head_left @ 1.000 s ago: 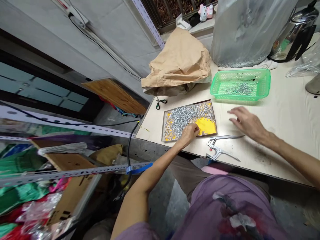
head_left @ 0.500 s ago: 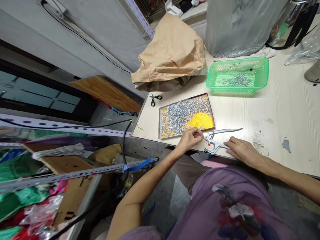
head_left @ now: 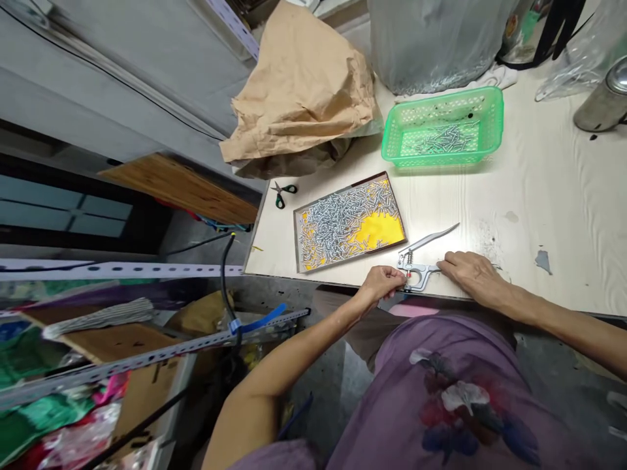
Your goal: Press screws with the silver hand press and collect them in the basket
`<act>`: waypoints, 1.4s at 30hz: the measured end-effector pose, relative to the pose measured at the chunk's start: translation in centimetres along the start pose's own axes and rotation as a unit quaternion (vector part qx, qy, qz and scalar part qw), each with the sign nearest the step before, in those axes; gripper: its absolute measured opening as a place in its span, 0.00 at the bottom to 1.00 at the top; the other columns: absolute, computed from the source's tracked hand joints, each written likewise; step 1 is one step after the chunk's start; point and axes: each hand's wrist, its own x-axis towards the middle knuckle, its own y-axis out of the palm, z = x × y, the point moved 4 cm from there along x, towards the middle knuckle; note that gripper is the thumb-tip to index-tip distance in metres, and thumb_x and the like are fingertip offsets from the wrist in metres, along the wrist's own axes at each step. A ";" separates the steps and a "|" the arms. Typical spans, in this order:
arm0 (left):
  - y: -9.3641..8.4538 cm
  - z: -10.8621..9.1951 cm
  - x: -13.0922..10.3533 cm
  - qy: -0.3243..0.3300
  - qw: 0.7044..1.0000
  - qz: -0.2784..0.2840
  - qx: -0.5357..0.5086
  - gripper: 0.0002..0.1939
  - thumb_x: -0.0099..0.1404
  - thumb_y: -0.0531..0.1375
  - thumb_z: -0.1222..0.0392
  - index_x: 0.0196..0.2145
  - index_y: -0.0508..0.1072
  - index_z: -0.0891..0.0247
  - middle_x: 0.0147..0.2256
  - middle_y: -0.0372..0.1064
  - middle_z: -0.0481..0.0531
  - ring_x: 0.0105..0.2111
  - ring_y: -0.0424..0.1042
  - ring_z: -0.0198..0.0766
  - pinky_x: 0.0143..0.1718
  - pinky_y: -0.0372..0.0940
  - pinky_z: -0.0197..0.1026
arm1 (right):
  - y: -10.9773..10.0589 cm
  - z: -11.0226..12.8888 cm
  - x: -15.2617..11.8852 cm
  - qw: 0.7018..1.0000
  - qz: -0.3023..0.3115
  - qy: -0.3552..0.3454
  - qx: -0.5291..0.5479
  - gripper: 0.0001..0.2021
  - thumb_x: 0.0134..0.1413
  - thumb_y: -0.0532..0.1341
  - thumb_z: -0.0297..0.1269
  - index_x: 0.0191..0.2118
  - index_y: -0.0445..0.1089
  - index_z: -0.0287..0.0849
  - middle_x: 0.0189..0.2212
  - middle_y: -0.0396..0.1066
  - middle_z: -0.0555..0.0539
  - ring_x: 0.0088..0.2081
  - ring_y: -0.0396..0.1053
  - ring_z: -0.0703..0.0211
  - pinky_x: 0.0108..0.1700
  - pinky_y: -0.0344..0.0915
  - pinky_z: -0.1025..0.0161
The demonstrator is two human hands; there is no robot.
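Silver hand-press pliers with a coil spring and a small red part lie at the table's front edge, their upper handle raised away from the lower one. My right hand is closed round the end of the lower handle. Thumb and fingertips of my left hand are pinched together right at the jaw end; what they hold is too small to make out. Just behind is a shallow tray with a yellow bottom, full of small silver metal pieces whose exact kind I cannot tell.
A green plastic basket with more metal pieces stands behind the tray. Scissors and a crumpled brown paper bag are at the left. A steel flask stands far right.
My left hand has moved from beside the tray's front edge to the pliers' jaws. The pliers' upper handle has swung further from the lower one. The view has shifted slightly.
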 end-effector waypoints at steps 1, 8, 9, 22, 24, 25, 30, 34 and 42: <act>0.1 0.0 0.0 -0.006 1.000 0.003 0.004 0.07 0.59 0.62 0.66 0.24 0.70 0.67 0.15 0.62 0.40 0.11 0.54 0.23 0.12 0.46 0.29 | 0.0 0.0 0.0 1.000 -0.001 -0.001 0.001 0.10 0.60 0.53 0.22 0.36 0.70 0.40 0.30 0.68 0.45 0.30 0.61 0.58 0.33 0.51 0.62; 0.1 -0.2 0.3 -0.037 0.999 0.009 0.038 0.10 0.59 0.63 0.65 0.22 0.69 0.67 0.15 0.62 0.40 0.11 0.56 0.22 0.13 0.46 0.29 | 0.2 0.0 0.0 1.000 -0.002 0.002 0.024 0.10 0.60 0.52 0.22 0.36 0.69 0.40 0.32 0.68 0.45 0.31 0.61 0.58 0.34 0.52 0.62; 0.1 -0.3 0.4 -0.040 0.998 0.011 0.047 0.10 0.59 0.63 0.65 0.22 0.69 0.67 0.15 0.62 0.40 0.11 0.56 0.23 0.13 0.46 0.29 | 0.2 0.0 -0.1 1.000 -0.004 0.003 0.028 0.10 0.60 0.52 0.22 0.36 0.69 0.39 0.31 0.68 0.45 0.31 0.61 0.58 0.34 0.51 0.62; 0.5 -0.4 0.0 -0.046 0.994 0.003 0.099 0.07 0.60 0.60 0.67 0.24 0.70 0.67 0.14 0.61 0.39 0.10 0.57 0.23 0.14 0.48 0.28 | 0.9 0.2 -0.5 0.997 -0.064 0.014 0.026 0.10 0.60 0.52 0.22 0.35 0.69 0.38 0.30 0.68 0.45 0.30 0.59 0.59 0.29 0.48 0.62; 0.5 -0.1 0.2 -0.053 0.996 0.003 0.078 0.05 0.60 0.60 0.68 0.25 0.71 0.67 0.15 0.63 0.40 0.10 0.57 0.23 0.14 0.49 0.28 | 0.9 0.2 -0.5 0.997 -0.067 0.014 0.026 0.10 0.59 0.53 0.21 0.35 0.69 0.38 0.30 0.67 0.45 0.30 0.59 0.59 0.29 0.48 0.62; 0.5 0.0 0.3 -0.051 0.996 0.001 0.078 0.05 0.60 0.60 0.68 0.26 0.71 0.68 0.15 0.63 0.40 0.10 0.57 0.22 0.13 0.49 0.28 | 0.9 0.2 -0.4 0.997 -0.066 0.013 0.027 0.10 0.59 0.53 0.21 0.34 0.69 0.39 0.30 0.67 0.45 0.30 0.59 0.59 0.29 0.48 0.62; 0.3 -0.7 0.4 -0.052 0.990 0.030 0.125 0.11 0.59 0.62 0.66 0.21 0.68 0.67 0.13 0.60 0.40 0.10 0.56 0.22 0.12 0.45 0.27 | 0.9 0.2 -0.2 0.998 -0.053 0.019 0.027 0.10 0.60 0.52 0.21 0.34 0.69 0.39 0.30 0.67 0.45 0.29 0.59 0.59 0.29 0.48 0.62; 0.4 -1.3 0.4 -0.058 0.988 0.043 0.134 0.15 0.60 0.61 0.66 0.17 0.65 0.66 0.10 0.58 0.39 0.09 0.55 0.23 0.12 0.46 0.27 | 0.9 0.2 -0.3 0.998 -0.051 0.021 0.033 0.11 0.59 0.52 0.21 0.35 0.69 0.39 0.31 0.68 0.45 0.31 0.60 0.58 0.30 0.49 0.62; 0.6 -0.7 0.6 -0.071 0.991 0.034 0.108 0.14 0.60 0.61 0.67 0.19 0.66 0.67 0.12 0.59 0.40 0.09 0.56 0.23 0.13 0.49 0.27 | 0.9 -0.1 -0.1 0.999 -0.014 0.012 0.035 0.11 0.61 0.51 0.23 0.38 0.69 0.41 0.34 0.70 0.44 0.33 0.62 0.57 0.32 0.53 0.61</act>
